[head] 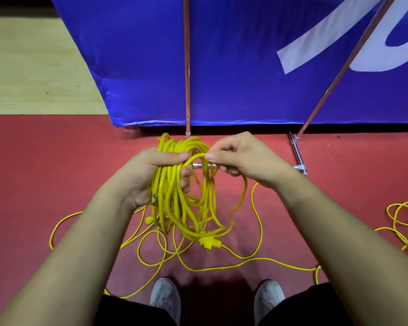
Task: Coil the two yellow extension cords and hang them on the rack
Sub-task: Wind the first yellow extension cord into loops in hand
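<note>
- Loops of yellow cord make up the coil that hangs in front of us above the red floor, bunched and uneven, gathered at its top in our left hand.
- Our left hand grips the coil: the fingers are curled round the bundle and the thumb lies across the front of the strands.
- Our right hand sits just beside the left one, at the top of the coil. Thumb and forefinger are pinched together on one strand that arches over to the left hand, and the other fingers are curled under.
- Below the right hand a strand drops past the wrist and curves back toward the bottom of the coil.
- A yellow plug shows at the bottom of the coil; we cannot tell whether it hangs or rests on the floor.
- Loose cord sprawls in wide curls over the red floor beneath our arms, reaching our grey shoes.
- More yellow loops lie at the right edge of the floor, well apart from the coil; we cannot tell whether they are a separate cord.
- A blue banner stands along the far edge of the red floor, with two metal poles in front of it, one upright and one slanting.
- Pale wooden floor lies beyond the red, at the far left.
</note>
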The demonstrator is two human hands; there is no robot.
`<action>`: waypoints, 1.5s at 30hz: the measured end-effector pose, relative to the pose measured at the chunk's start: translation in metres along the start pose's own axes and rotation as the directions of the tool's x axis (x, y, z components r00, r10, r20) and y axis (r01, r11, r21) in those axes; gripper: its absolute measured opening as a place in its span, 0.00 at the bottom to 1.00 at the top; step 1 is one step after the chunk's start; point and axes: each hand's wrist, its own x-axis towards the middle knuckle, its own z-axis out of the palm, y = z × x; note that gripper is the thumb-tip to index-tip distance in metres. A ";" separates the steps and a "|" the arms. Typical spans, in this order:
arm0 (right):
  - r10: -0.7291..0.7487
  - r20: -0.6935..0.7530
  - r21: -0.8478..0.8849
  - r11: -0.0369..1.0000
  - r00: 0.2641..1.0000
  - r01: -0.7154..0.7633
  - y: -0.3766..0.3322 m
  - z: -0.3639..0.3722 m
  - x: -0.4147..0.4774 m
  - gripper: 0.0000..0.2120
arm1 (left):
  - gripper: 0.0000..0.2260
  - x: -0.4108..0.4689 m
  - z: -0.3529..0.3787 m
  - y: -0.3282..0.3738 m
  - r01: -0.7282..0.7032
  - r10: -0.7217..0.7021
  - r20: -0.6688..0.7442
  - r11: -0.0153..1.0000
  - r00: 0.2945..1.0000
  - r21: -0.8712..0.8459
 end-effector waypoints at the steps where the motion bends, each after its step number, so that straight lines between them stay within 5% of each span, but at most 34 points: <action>1: 0.033 0.037 -0.022 0.999 0.999 -0.032 0.005 -0.002 0.000 0.10 | 0.07 0.001 -0.002 0.000 -0.010 0.011 0.008 0.999 1.000 -0.037; 5: 0.132 0.124 -0.049 0.991 0.984 -0.126 0.039 -0.010 -0.002 0.04 | 0.14 -0.001 -0.007 0.007 -0.059 0.053 -0.053 0.992 0.997 -0.113; 8: 0.127 -0.072 0.143 0.983 0.989 -0.116 0.048 -0.016 0.001 0.06 | 0.12 -0.007 -0.010 0.010 -0.030 0.025 -0.106 0.999 0.994 -0.045; 11: 0.055 -0.181 0.163 0.986 0.982 -0.025 0.042 -0.022 0.006 0.06 | 0.23 -0.011 -0.005 0.005 0.064 -0.062 -0.025 0.994 0.998 0.088; 19: -0.102 -0.083 -0.125 0.988 0.991 0.092 0.004 -0.002 0.001 0.05 | 0.13 0.002 0.004 -0.003 0.062 -0.059 -0.147 0.998 0.987 0.019; 23: -0.120 0.039 -0.223 0.967 0.992 0.126 -0.007 0.015 -0.004 0.06 | 0.03 0.000 0.005 -0.002 0.034 -0.031 -0.081 0.998 0.996 0.043; 26: -0.020 0.104 -0.295 0.954 0.994 0.050 0.011 0.004 0.000 0.08 | 0.06 0.001 0.000 -0.004 -0.012 0.012 -0.044 1.000 0.999 -0.013; 29: 0.242 0.178 -0.454 0.880 0.954 -0.138 0.050 -0.017 -0.003 0.12 | 0.10 -0.001 -0.005 0.002 -0.080 0.078 -0.023 0.991 0.997 -0.104; 31: 0.278 0.095 -0.242 0.938 0.956 -0.248 0.064 -0.023 -0.005 0.08 | 0.07 -0.003 -0.011 0.005 -0.095 0.094 -0.034 0.994 0.995 -0.045; 33: 0.246 -0.077 0.039 0.969 0.966 -0.244 0.065 -0.027 -0.003 0.03 | 0.05 -0.005 -0.014 0.006 -0.058 0.066 -0.064 0.991 0.996 0.118; 35: 0.214 -0.174 0.133 0.972 0.961 -0.192 0.058 -0.030 0.001 0.04 | 0.06 -0.005 -0.011 0.002 0.011 0.013 -0.110 0.977 0.994 0.213; 41: -0.016 -0.052 -0.155 0.988 0.998 0.007 0.017 -0.015 0.002 0.08 | 0.08 0.001 -0.006 -0.010 0.086 -0.053 -0.170 0.979 0.984 0.187; 45: -0.135 -0.003 -0.143 0.981 0.991 0.133 -0.001 0.000 0.004 0.08 | 0.04 0.001 -0.009 -0.010 0.032 -0.031 -0.010 0.994 0.999 0.104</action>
